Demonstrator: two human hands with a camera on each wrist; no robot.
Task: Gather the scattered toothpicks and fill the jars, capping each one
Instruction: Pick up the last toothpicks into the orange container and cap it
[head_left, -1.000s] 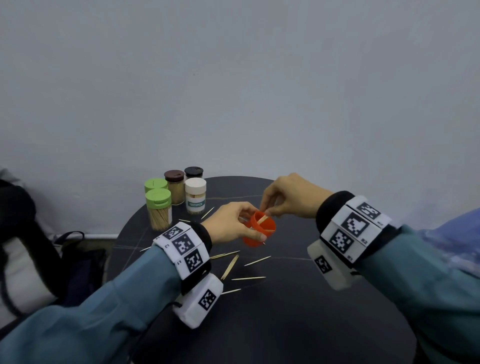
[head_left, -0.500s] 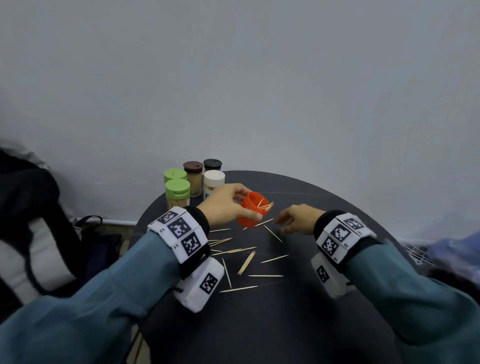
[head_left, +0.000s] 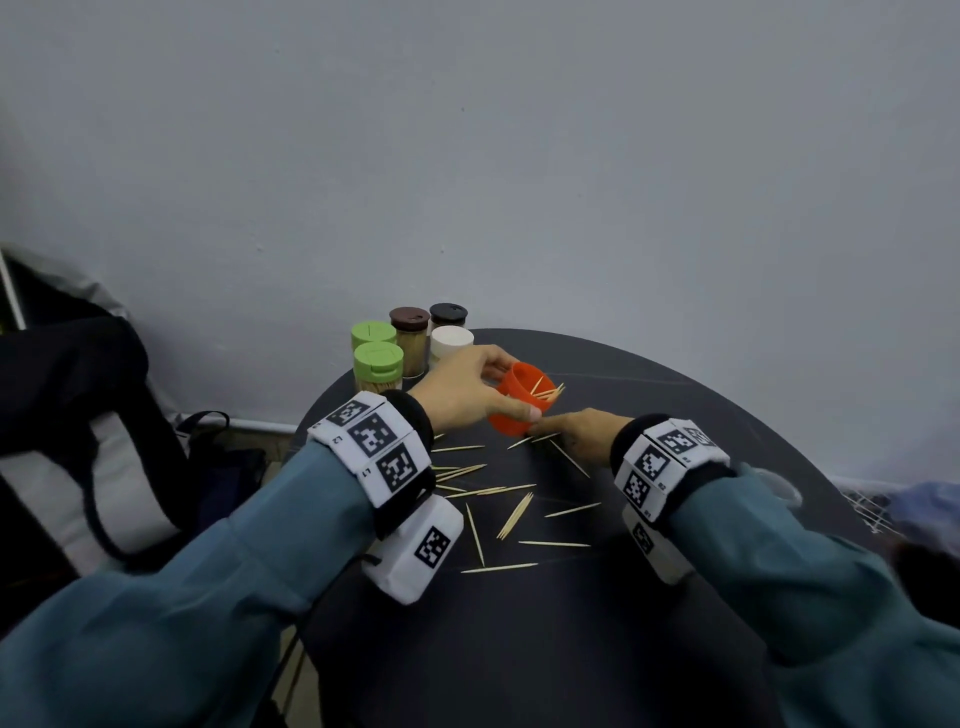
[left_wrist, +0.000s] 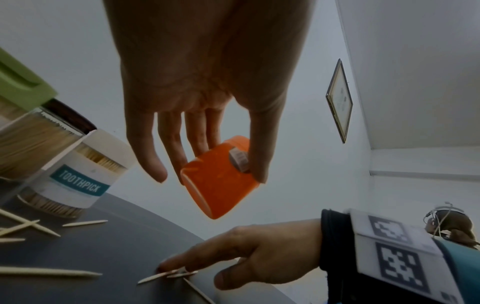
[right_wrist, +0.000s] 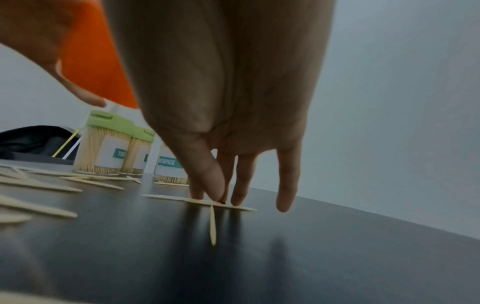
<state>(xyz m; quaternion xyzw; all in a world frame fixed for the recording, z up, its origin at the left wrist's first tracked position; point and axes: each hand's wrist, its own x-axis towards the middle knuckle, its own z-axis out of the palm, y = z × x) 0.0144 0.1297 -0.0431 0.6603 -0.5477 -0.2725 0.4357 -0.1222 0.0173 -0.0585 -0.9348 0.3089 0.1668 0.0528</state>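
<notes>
My left hand (head_left: 514, 387) grips an open orange jar (head_left: 511, 410) just above the table and tilts its mouth to the right. A few toothpicks (head_left: 548, 391) stick out of that mouth. In the left wrist view my thumb and fingers wrap the orange jar (left_wrist: 221, 185). Right below it, my right hand (head_left: 545, 430) is down on the black table (head_left: 675, 415). Its thumb and fingertips (right_wrist: 218, 196) meet on crossed toothpicks (right_wrist: 213, 222) lying flat. Several more loose toothpicks (head_left: 514, 514) lie scattered between my wrists.
Several capped jars full of toothpicks stand at the table's back left: two green-lidded (head_left: 378, 364), one brown-lidded (head_left: 409, 332), one black-lidded (head_left: 448, 314), one white (head_left: 451, 340). A dark bag (head_left: 78, 415) sits left of the table. The wall is close behind.
My right hand has left the jar's mouth and come down onto the toothpicks on the table. My left hand still holds the orange jar, which now has toothpicks in it.
</notes>
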